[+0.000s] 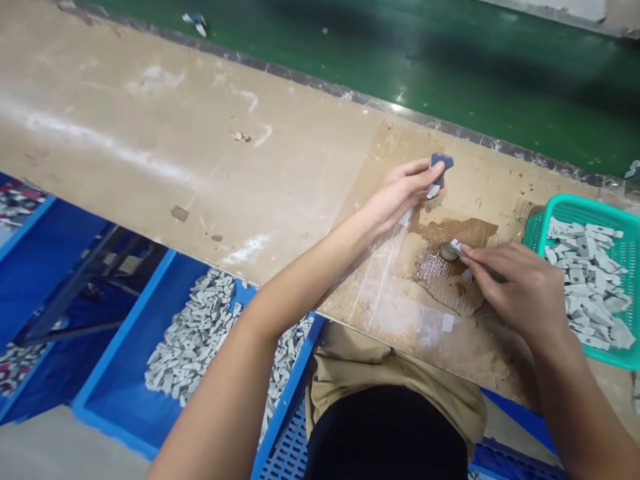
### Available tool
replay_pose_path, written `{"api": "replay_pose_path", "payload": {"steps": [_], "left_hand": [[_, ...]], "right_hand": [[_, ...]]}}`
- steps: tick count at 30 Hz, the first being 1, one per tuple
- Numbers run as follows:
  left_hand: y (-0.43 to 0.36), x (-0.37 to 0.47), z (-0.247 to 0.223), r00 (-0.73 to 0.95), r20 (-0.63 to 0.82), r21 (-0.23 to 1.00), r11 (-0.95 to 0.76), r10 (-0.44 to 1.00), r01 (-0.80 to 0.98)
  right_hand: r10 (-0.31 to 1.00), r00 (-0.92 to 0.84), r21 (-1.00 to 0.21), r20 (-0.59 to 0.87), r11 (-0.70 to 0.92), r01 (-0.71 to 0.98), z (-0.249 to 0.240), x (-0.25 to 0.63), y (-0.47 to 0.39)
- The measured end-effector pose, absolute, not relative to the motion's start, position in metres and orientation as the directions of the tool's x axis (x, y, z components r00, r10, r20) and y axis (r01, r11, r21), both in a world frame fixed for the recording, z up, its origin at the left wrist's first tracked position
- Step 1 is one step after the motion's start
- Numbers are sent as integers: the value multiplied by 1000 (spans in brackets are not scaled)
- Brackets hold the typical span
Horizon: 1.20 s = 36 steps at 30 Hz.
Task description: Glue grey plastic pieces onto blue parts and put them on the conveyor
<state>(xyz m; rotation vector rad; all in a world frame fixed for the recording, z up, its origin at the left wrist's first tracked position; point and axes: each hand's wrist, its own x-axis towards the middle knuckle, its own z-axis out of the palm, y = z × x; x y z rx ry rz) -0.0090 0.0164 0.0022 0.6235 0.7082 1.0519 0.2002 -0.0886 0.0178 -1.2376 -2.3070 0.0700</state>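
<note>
My left hand (407, 190) grips a small dark blue-grey piece (441, 162) between thumb and fingers, above the bench. A small white bit (433, 191) shows at the lower edge of that piece. Lower and to the right, my right hand (523, 283) pinches a small whitish piece (456, 245) at its fingertips. The whitish piece is at a small round dark dish or lid (448, 253); whether it touches cannot be made out. Beneath lies a wet-looking, torn scrap of brown cardboard (463, 293).
A green plastic basket (600, 203) of grey-white pieces stands at the right. Below the bench edge, a blue bin (117, 400) holds many similar pieces. A white square (447, 323) lies on the tan bench (300, 153). Beyond the bench is a green surface (350, 47).
</note>
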Motion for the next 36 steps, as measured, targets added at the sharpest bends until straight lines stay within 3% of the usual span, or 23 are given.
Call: {"api": "replay_pose_path", "payload": {"steps": [13, 22, 36], "left_hand": [[16, -8, 3, 344, -146, 779, 322, 928, -538], [12, -6, 9, 342, -185, 811, 339, 922, -477], [11, -6, 11, 314, -173, 810, 316, 933, -493]], "right_hand": [[772, -531, -209, 350, 617, 759, 15, 202, -86], [793, -527, -221, 306, 598, 771, 17, 202, -86], [818, -398, -256, 414, 525, 812, 24, 200, -91]]}}
